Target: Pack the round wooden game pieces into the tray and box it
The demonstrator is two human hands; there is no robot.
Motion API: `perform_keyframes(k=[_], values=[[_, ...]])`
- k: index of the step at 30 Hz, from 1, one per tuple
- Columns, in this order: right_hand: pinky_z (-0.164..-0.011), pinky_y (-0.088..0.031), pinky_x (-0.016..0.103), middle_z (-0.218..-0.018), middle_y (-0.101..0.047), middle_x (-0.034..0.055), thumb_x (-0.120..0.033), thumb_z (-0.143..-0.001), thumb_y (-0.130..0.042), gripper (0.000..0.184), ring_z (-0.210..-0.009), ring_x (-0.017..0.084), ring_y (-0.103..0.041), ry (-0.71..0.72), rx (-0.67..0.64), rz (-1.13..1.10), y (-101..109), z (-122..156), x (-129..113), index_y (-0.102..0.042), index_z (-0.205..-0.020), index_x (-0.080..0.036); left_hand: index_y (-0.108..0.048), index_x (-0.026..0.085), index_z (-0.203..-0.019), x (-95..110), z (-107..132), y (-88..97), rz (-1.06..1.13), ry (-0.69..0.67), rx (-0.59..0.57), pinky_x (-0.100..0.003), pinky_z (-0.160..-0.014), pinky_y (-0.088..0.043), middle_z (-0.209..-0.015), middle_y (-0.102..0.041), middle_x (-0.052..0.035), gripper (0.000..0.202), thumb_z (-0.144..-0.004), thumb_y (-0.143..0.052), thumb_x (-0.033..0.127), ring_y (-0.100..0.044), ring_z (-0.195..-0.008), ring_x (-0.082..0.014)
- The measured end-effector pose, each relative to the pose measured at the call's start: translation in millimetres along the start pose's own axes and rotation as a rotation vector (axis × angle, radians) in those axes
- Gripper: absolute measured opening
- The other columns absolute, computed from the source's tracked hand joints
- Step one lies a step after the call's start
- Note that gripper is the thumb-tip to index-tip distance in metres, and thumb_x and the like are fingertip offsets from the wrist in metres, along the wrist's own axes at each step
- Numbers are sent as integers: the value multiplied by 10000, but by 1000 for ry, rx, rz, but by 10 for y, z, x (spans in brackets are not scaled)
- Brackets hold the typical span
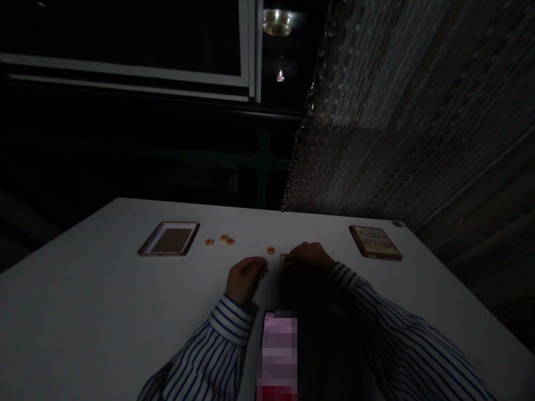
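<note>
A phone is glowing this side of the lone disc; left hand and right hand are curling beside that disc, grips impossible to tell. Leftward, three discs and a tray are lying; rightward, a patterned box; beyond, a curtain's hanging.
</note>
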State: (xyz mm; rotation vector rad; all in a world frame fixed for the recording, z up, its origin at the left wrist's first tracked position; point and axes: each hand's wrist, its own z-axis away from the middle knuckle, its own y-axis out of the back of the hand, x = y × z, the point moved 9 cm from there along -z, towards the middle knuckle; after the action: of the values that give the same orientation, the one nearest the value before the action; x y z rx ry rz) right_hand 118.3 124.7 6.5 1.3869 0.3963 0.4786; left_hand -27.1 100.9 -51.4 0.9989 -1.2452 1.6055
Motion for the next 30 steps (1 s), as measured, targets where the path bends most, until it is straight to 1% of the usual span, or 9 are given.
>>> perform_keyframes(k=[3,6,9,12,14,16,20,25,30], values=[[-728,-336,308,-998,-622,23,-378,-789,-425,262,-923,196,-525,14,63,-25,134,-81,-16,-598,-961,-283,-645,129,-726,197,-37,202,-161,-85,14,-264,-626,-451,-661,-663,-60,284,-544,-675,346,-601,-621,-155],[-777,-325,306,-997,-622,21,-342,-799,-402,274,-936,181,-511,21,139,-75,257,-253,-138,-594,-976,-257,-656,125,-725,455,-116,550,-393,-199,120,-269,-644,-442,-674,-664,-64,283,-556,-655,352,-595,-648,-172],[-796,-321,309,-996,-619,22,-327,-797,-391,280,-932,177,-508,22,173,-124,290,-529,-328,-596,-966,-239,-653,142,-771,627,-233,873,-580,-269,214,-297,-692,-441,-727,-672,-74,271,-605,-606,351,-604,-705,-198],[-783,-329,322,-991,-617,23,-356,-789,-389,295,-929,190,-509,47,178,-160,262,-854,-544,-588,-969,-234,-651,169,-821,746,-336,1086,-730,-351,290,-315,-755,-428,-839,-671,-87,251,-638,-575,324,-601,-808,-220],[-781,-329,332,-987,-613,32,-373,-787,-390,310,-937,195,-503,60,176,-169,240,-1058,-669,-573,-995,-233,-640,175,-869,809,-380,1140,-819,-416,303,-314,-792,-418,-915,-658,-93,251,-669,-540,292,-589,-870,-221],[-777,-326,346,-994,-604,43,-387,-790,-382,322,-947,203,-493,76,171,-158,228,-1239,-791,-564,-1008,-235,-621,168,-922,853,-405,1141,-922,-464,289,-314,-806,-415,-956,-645,-100,269,-702,-493,256,-582,-897,-219],[-781,-306,377,-1031,-582,49,-385,-790,-386,312,-969,218,-469,157,174,-110,246,-1519,-1075,-547,-1022,-252,-580,145,-997,901,-409,1153,-1085,-490,314,-326,-799,-419,-965,-635,-119,311,-728,-437,205,-573,-913,-237],[-787,-275,415,-1068,-559,66,-396,-773,-412,336,-1001,240,-435,255,133,-70,212,-1748,-1402,-529,-1044,-236,-542,123,-1051,871,-417,1207,-1093,-493,349,-326,-796,-418,-1001,-614,-142,345,-741,-401,180,-568,-919,-241],[-795,-251,419,-1040,-562,69,-355,-767,-434,277,-999,237,-416,256,113,-77,155,-1833,-1507,-578,-959,-218,-544,121,-1046,833,-427,1269,-1022,-503,355,-338,-804,-413,-988,-615,-144,343,-735,-406,169,-570,-907,-241]])
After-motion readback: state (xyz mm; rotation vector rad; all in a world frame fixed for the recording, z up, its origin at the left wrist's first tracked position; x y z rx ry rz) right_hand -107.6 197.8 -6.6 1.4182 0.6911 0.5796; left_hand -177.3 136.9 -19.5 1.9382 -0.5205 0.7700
